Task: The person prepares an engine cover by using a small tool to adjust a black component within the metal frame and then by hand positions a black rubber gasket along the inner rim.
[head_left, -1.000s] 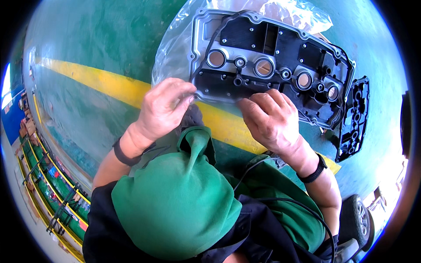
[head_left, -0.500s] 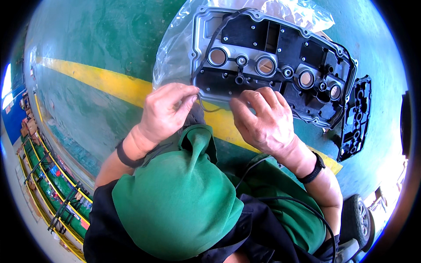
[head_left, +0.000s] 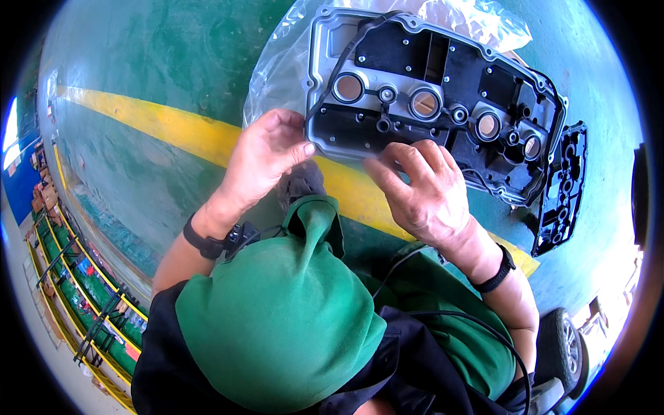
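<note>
A large silver-and-black engine valve cover (head_left: 415,75) lies with its inner side up, its round tube openings showing. A black rubber gasket (head_left: 348,54) runs loosely over its left end and along part of the rim. At the near left corner my left hand (head_left: 259,155) pinches the gasket against the cover's edge, thumb on the near side; the other fingertips are partly hidden. Beside the near long edge is my right hand (head_left: 425,190), its fingers curled and closed. What sits between those fingertips is out of sight; a gasket strand emerges farther right along that edge.
Clear plastic wrap (head_left: 277,72) spreads under and behind the cover. A second, black cover (head_left: 564,190) lies to its right. A yellow stripe (head_left: 159,130) crosses the green floor. A vehicle wheel (head_left: 560,346) is at lower right, yellow-edged racks (head_left: 83,304) at lower left.
My left hand has opened a little from its tight pinch and shifted onto the cover's corner. The gasket loop hanging below that corner no longer shows. My right hand has barely moved.
</note>
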`<move>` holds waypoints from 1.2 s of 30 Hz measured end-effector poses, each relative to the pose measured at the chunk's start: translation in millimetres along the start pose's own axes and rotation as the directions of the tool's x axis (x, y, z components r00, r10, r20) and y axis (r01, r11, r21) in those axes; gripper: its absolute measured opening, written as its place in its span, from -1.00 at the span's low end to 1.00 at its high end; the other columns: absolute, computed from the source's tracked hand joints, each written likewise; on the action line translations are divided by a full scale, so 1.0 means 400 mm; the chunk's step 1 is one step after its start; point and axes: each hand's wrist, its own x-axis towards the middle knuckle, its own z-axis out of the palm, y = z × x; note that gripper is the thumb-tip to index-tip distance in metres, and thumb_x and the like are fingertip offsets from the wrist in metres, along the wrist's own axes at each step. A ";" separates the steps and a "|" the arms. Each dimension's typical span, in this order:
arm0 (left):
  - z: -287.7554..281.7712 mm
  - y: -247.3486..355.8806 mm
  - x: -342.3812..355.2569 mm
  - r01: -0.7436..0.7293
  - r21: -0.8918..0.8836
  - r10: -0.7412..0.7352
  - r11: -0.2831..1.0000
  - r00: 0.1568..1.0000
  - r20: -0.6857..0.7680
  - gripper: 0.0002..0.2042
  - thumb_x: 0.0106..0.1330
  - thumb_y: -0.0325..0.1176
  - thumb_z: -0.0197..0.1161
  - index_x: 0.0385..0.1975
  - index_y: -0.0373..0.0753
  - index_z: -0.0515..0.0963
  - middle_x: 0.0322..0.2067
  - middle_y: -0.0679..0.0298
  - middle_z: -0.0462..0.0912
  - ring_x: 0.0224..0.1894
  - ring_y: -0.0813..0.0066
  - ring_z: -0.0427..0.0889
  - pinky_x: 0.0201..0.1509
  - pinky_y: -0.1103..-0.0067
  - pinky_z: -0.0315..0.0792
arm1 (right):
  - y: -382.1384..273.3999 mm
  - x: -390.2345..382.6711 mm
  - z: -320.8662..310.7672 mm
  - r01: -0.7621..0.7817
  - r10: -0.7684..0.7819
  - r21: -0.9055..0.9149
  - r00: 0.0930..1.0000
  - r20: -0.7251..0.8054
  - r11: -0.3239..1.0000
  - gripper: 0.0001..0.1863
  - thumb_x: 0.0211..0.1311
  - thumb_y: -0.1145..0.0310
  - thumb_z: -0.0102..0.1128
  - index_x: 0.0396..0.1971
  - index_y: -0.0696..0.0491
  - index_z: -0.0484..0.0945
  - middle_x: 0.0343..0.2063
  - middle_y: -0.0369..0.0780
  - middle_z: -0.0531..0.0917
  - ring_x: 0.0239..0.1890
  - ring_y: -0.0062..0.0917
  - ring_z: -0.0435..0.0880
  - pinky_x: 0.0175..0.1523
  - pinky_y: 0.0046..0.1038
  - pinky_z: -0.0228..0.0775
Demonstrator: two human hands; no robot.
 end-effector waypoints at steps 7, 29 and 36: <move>-0.003 0.040 0.013 0.152 -0.083 -0.143 0.985 0.985 0.097 -0.69 0.39 -0.38 0.41 0.03 -0.34 0.54 -0.22 0.32 0.68 -0.24 0.65 0.59 -0.20 0.66 0.46 | 0.001 -0.006 0.005 0.013 -0.013 0.008 1.000 0.001 1.000 -0.54 0.02 0.37 0.26 0.02 -0.07 0.67 -0.06 -0.26 0.60 -0.03 -0.38 0.60 -0.04 -0.33 0.44; -0.013 0.022 0.063 0.125 -0.149 -0.118 0.981 0.992 0.054 -0.83 0.40 -0.36 0.40 -0.30 -0.35 0.63 -0.46 0.33 0.67 -0.48 0.62 0.61 -0.34 0.61 0.54 | -0.004 0.004 0.015 0.006 -0.006 0.006 1.000 -0.018 1.000 -0.59 0.01 0.43 0.31 -0.05 -0.01 0.67 -0.14 -0.24 0.60 -0.11 -0.37 0.60 -0.08 -0.32 0.47; -0.024 0.016 0.067 0.099 -0.168 -0.087 0.981 0.993 0.074 -0.86 0.42 -0.39 0.38 -0.26 -0.34 0.64 -0.40 0.34 0.68 -0.43 0.64 0.62 -0.33 0.64 0.56 | -0.006 0.012 0.014 -0.007 0.007 0.005 1.000 -0.015 1.000 -0.61 0.01 0.44 0.32 -0.07 -0.01 0.68 -0.16 -0.23 0.61 -0.13 -0.36 0.61 -0.08 -0.32 0.47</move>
